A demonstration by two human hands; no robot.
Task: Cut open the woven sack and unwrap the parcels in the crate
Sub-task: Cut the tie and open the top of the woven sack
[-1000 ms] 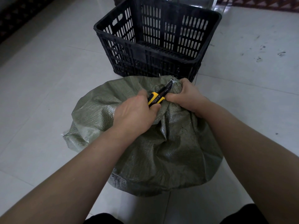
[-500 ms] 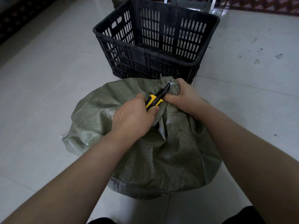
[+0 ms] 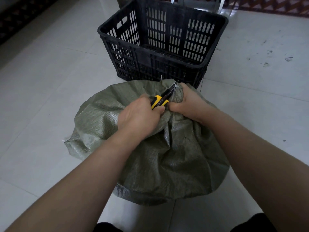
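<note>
A bulging green woven sack [image 3: 155, 158] lies on the tiled floor in front of me. My right hand [image 3: 189, 102] grips its bunched, tied neck at the far side. My left hand [image 3: 138, 118] holds a yellow-and-black cutter [image 3: 161, 101], whose tip points up and right at the white tie [image 3: 175, 85] on the neck. Just beyond the sack stands a black slotted plastic crate [image 3: 160, 52]; nothing shows inside it from here.
Pale glossy floor tiles [image 3: 46, 81] spread around the sack, with dark smudges [image 3: 288, 58] at the right. Metal legs [image 3: 220, 4] rise behind the crate. A patterned dark band [image 3: 274, 5] runs along the back right edge.
The cutter's tip has stayed at the tie on the sack's neck. Both hands keep their grips, with only slight shifts; the view moved a little.
</note>
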